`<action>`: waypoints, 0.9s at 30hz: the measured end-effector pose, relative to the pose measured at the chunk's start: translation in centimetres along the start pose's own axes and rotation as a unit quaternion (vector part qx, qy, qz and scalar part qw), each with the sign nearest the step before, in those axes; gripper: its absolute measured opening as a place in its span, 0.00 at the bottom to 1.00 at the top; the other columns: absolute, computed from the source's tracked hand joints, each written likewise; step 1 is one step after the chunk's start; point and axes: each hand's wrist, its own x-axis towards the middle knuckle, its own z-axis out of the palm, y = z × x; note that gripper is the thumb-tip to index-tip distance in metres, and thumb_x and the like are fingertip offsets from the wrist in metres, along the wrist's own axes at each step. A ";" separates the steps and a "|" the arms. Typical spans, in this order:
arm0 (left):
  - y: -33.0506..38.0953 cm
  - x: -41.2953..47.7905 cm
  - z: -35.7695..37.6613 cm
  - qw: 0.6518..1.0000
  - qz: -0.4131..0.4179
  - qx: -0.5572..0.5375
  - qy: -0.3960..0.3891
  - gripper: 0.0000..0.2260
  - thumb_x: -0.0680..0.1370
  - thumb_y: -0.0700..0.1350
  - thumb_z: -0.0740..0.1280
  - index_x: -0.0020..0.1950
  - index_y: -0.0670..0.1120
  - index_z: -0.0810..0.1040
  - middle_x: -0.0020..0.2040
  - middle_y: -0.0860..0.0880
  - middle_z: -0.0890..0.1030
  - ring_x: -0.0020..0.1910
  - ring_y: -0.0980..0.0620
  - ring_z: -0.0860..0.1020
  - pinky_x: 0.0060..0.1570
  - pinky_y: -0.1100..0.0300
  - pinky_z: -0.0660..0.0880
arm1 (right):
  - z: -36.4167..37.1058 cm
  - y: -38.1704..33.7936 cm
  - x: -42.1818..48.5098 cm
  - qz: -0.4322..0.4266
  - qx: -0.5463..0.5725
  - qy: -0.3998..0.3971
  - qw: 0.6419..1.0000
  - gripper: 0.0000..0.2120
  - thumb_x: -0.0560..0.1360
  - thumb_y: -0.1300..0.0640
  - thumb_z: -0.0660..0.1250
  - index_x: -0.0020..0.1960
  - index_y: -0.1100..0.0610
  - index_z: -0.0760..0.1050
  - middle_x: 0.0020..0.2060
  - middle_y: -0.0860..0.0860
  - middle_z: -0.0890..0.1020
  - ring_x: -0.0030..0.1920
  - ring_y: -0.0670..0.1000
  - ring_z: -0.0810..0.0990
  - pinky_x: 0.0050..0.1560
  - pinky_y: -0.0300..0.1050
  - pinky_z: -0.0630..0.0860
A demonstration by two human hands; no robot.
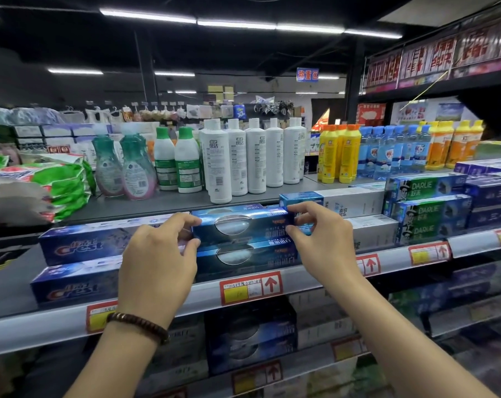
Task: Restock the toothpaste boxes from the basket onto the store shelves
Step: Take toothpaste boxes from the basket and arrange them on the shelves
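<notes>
left grip and right grip are each pinching an end of the top blue toothpaste box, lying on a matching box on the shelf.

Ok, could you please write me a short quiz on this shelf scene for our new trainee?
1. True or false: only the right hand grips the upper dark blue box.
2. What lies directly under that box? A) another dark blue box B) a basket C) a tray
3. Which brand name is printed on the green boxes to the right?
Key: 1 false, the left hand grips it too; 2 A; 3 Darlie.
</notes>
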 end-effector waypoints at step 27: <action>-3.2 3.8 -1.5 0.963 0.109 0.185 -0.160 0.25 0.77 0.71 0.64 0.73 0.67 0.70 0.69 0.71 0.72 0.64 0.55 0.61 0.51 0.51 0.51 | -0.3 0.5 0.0 -0.051 -0.057 0.004 0.997 0.16 0.79 0.50 0.76 0.64 0.39 0.79 0.41 0.36 0.83 0.52 0.51 0.76 0.53 0.53 0.76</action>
